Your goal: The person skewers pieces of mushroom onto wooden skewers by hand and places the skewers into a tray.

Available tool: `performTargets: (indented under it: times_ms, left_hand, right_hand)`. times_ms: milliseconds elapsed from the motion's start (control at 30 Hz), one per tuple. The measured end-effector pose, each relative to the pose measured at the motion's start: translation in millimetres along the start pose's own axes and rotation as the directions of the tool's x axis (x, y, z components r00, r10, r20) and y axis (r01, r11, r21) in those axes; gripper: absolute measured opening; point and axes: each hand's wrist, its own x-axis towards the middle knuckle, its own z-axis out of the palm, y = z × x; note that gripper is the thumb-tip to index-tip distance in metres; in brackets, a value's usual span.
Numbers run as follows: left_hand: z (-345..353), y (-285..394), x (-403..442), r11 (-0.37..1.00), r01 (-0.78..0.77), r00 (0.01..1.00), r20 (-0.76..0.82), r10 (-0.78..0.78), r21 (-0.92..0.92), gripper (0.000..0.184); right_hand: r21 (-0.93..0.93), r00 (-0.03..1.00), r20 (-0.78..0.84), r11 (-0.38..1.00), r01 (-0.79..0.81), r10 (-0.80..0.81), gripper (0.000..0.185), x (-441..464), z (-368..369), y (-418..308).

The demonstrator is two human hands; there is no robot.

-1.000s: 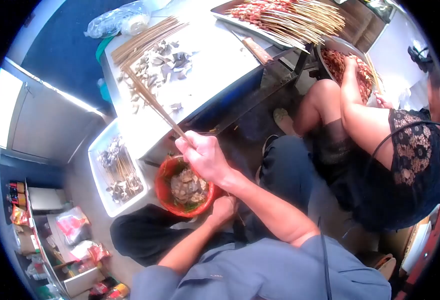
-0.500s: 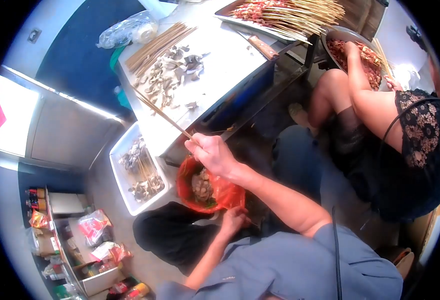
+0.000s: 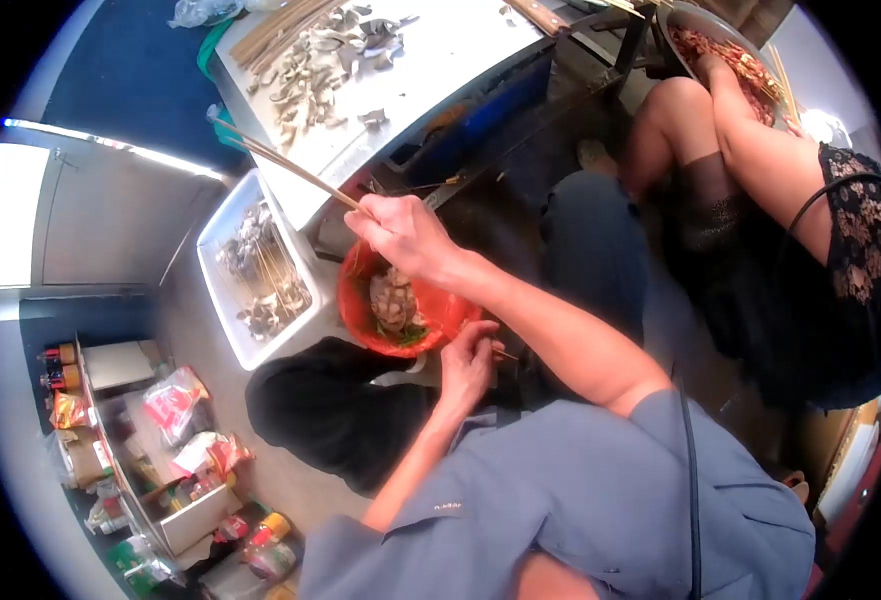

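Note:
My right hand [image 3: 398, 232] is closed around a few thin bamboo skewers [image 3: 295, 170], which point up and left past the table corner. Below it, my left hand [image 3: 468, 362] is closed beside the rim of a red plastic bag [image 3: 355, 325]. A thin stick end, apparently a skewer [image 3: 506, 355], pokes out on its right side. The bag stands open like a bowl, with pale mushroom pieces [image 3: 396, 300] and some green bits inside. To its left, a white tray [image 3: 247, 350] holds skewered grey mushrooms [image 3: 278, 308].
On the white table [image 3: 440, 85] lie loose mushroom pieces [image 3: 310, 90], bundled skewers [image 3: 270, 40] and a wooden-handled knife [image 3: 538, 15]. Another person [image 3: 760, 140] at right reaches into a metal bowl of red meat [image 3: 705, 50]. A shelf with packets and bottles [image 3: 160, 450] stands lower left.
The whole view has tilted, so table, bag and tray sit higher and further left. My right hand still holds the skewers; my left hand stays by the bag rim.

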Motion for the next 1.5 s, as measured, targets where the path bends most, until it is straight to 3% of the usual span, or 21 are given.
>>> performTargets:
  times_ms: [100,167,200,267,333,400,500,600,700,733,833,933,1033,1100,1133,1167,1233,1267,1300,1367,1500]
  left_hand:
    - [-4.2,-5.7,0.7,0.994,0.096,0.995,0.019,-0.095,-0.051,0.025]
    - [-9.5,3.1,16.0,0.872,0.308,0.937,-0.039,-0.348,-0.381,0.026]
    - [-11.2,-0.8,25.5,0.839,0.311,0.914,-0.100,-0.392,-0.446,0.025]
    - [-20.3,6.2,33.8,0.878,0.187,0.948,-0.154,-0.279,-0.440,0.023]
    - [-24.2,21.1,32.4,0.884,0.155,0.955,-0.163,-0.249,-0.441,0.022]
    - [-27.2,32.1,30.5,0.953,-0.001,0.978,-0.199,-0.062,-0.303,0.018]
    - [-30.8,40.3,33.5,0.921,0.046,0.963,-0.227,-0.143,-0.387,0.016]
    - [-40.0,35.6,50.2,0.860,-0.016,0.949,-0.279,-0.148,-0.510,0.015]
    - [-54.1,29.4,67.2,0.809,-0.118,0.949,-0.305,-0.079,-0.576,0.014]
    - [-56.2,34.9,68.4,0.770,-0.116,0.954,-0.286,-0.089,-0.627,0.014]
    - [-57.0,45.7,71.9,0.726,-0.113,0.961,-0.259,-0.092,-0.678,0.013]
    - [-51.1,53.6,71.5,0.716,-0.139,0.965,-0.256,-0.057,-0.684,0.012]
    - [-41.3,60.0,59.2,0.814,-0.220,0.927,-0.375,0.003,-0.538,0.017]
    - [-39.8,44.3,46.7,0.891,-0.391,0.761,-0.626,0.173,-0.229,0.024]
    - [-47.8,37.8,45.5,0.917,-0.349,0.738,-0.660,0.141,-0.195,0.031]
    - [-51.2,30.6,47.3,0.918,-0.347,0.738,-0.660,0.140,-0.193,0.031]
    - [-53.1,23.7,56.6,0.972,-0.234,0.756,-0.622,0.202,0.032,0.038]
    - [-46.5,36.9,60.2,0.982,-0.164,0.835,-0.542,0.090,-0.090,0.044]
    - [-40.8,24.3,72.8,0.966,-0.259,0.830,-0.509,0.229,0.011,0.038]
    - [-30.3,17.6,92.9,0.958,-0.260,0.889,-0.356,0.287,0.121,0.030]
    - [-31.9,-5.7,143.3,0.968,-0.170,0.905,-0.359,0.228,0.185,0.022]
  right_hand:
    - [-0.022,0.996,0.070,0.998,-0.059,0.061,0.037,2.4,-5.9,-3.0]
    - [-0.049,0.997,0.057,0.998,-0.044,0.046,0.037,2.9,-5.0,-0.2]
    - [-0.030,0.999,0.039,0.999,-0.018,0.019,0.036,3.3,-1.9,7.9]
    - [-0.020,1.000,0.018,1.000,0.000,0.001,0.036,-0.4,-4.0,14.4]
    - [-0.141,0.997,0.069,0.989,-0.036,0.046,0.035,-5.4,-13.0,9.9]
    - [-0.205,0.994,0.102,0.979,-0.016,0.037,0.036,-9.5,-19.9,8.9]
    - [-0.311,0.983,0.177,0.950,0.004,0.053,0.035,-20.9,-32.1,8.9]
    - [-0.398,0.948,0.312,0.914,0.075,0.057,0.032,-38.9,-40.9,18.2]
    - [-0.362,0.946,0.323,0.927,0.092,0.033,0.031,-57.0,-41.3,33.6]
    - [-0.249,0.945,0.312,0.968,-0.015,0.095,0.031,-59.7,-43.8,27.1]
    - [-0.278,0.944,0.292,0.958,-0.066,0.150,0.030,-60.2,-49.9,29.4]
    - [-0.308,0.961,0.260,0.951,-0.013,0.097,0.025,-61.9,-53.1,28.7]
    - [-0.402,0.967,0.256,0.911,0.095,0.012,0.020,-60.8,-63.5,23.1]
    - [-0.457,0.962,0.268,0.873,0.171,-0.048,0.017,-55.8,-74.0,18.8]
    - [-0.509,0.966,0.247,0.839,0.192,-0.071,0.014,-51.6,-78.9,18.2]
    - [-0.559,0.968,0.231,0.802,0.211,-0.094,0.013,-47.5,-83.8,17.9]
    - [-0.599,0.975,0.219,0.782,0.173,-0.048,0.014,-38.6,-98.3,10.8]
    - [-0.613,0.976,0.217,0.778,0.135,0.002,0.014,-34.5,-105.7,7.8]
    - [-0.629,0.975,0.214,0.771,0.098,0.051,0.014,-30.9,-112.5,3.7]
    - [-0.660,0.977,0.197,0.748,0.068,0.084,0.016,-27.1,-122.7,-6.2]
    - [-0.611,0.986,0.149,0.791,0.036,0.070,0.019,-30.1,-138.7,-7.9]
